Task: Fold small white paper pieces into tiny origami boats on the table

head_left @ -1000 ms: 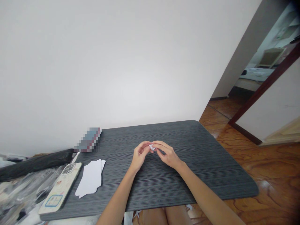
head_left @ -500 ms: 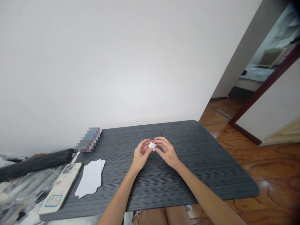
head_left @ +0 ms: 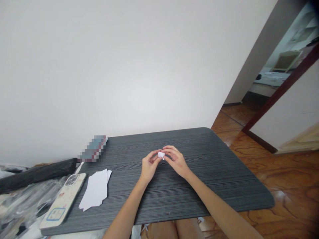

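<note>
A small folded piece of white paper (head_left: 161, 155) is pinched between both hands, above the middle of the dark table (head_left: 199, 146). My left hand (head_left: 150, 165) grips its left side, thumb below and fingers curled behind. From the right, my right hand (head_left: 176, 161) holds the other side between thumb and fingertips. The fingertips of the two hands nearly meet over the paper's top. Part of the paper is hidden by the fingers, and its folds are too small to make out fully.
White paper sheets (head_left: 95, 191) lie in a loose stack at the left. Beside them, a phone (head_left: 63, 202) in a decorated case rests at the table's left edge. A blurred-out object (head_left: 94, 148) sits at the back left. Plastic-wrapped items (head_left: 23, 202) are piled beyond that edge.
The paper's top point has folded down, so it looks flatter and shorter. My left fingers have shifted slightly; both hands keep hold of it in nearly the same place.
</note>
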`<state>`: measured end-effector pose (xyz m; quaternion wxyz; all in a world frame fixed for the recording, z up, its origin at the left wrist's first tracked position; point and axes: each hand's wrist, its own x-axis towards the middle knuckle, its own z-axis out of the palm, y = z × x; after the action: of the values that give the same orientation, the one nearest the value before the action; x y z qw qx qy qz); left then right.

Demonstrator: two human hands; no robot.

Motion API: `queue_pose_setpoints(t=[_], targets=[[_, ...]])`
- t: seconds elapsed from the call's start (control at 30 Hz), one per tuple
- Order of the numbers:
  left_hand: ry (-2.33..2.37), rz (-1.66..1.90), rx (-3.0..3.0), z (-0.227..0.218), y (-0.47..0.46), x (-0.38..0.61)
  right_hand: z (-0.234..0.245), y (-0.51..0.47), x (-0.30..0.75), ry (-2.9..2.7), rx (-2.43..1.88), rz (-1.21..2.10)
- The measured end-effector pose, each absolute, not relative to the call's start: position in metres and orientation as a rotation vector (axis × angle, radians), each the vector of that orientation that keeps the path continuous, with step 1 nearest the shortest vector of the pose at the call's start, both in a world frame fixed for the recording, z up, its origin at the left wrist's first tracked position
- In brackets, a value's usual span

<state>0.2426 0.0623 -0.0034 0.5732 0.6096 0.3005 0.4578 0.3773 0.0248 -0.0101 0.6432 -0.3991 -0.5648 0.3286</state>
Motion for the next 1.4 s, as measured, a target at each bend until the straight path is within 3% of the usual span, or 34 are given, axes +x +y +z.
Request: queue_pose_setpoints(t=[0.43,0.7,1.4], targets=[[0.763,1.184,1.982,-0.004,0.062,0.236,-0.003,0.021,0.381,-1.485,-1.085,0.481],[0.729,1.151,2.176,-0.012,0.063,0.235,-0.004,0.02,0.382,-1.552,-1.093,0.498],[0.708,1.073,1.946,-0.014,0.063,0.236,-0.011,0.023,0.387,-1.623,-1.087,0.531]])
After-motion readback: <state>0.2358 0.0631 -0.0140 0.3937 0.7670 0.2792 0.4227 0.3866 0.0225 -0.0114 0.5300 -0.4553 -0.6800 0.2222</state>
